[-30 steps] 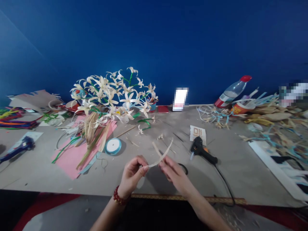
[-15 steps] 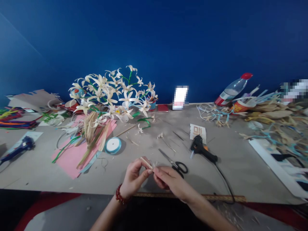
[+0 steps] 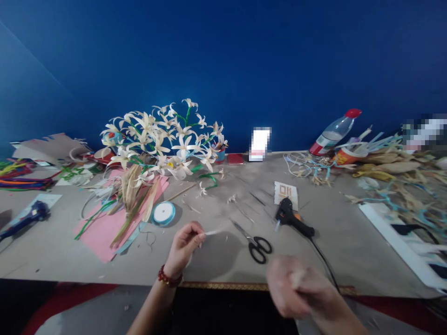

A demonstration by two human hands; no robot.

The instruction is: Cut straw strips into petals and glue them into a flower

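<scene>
My left hand (image 3: 186,244), with a red bead bracelet at the wrist, pinches a thin pale strip (image 3: 212,232) that points right over the table. My right hand (image 3: 291,284) is at the table's front edge, smeared by motion. Its fingers look curled, but whether they hold anything cannot be made out. Between the hands, black-handled scissors (image 3: 256,244) lie with their blades pointing back. A black glue gun (image 3: 293,218) rests to the right, on a small white card (image 3: 282,190). A roll of light blue ribbon (image 3: 164,213) lies left of my left hand.
Many white handmade flowers (image 3: 160,139) on green stems stand at the back left. Pink paper (image 3: 96,237) lies under dried husks (image 3: 131,195). A blue glue gun (image 3: 26,218) is far left. A bottle (image 3: 331,135), a power strip (image 3: 394,246) and more husks are at right.
My hands were together at a pale strip. They have come apart: the right moved right and toward me, the left slightly left with a thin strip in its fingers.
</scene>
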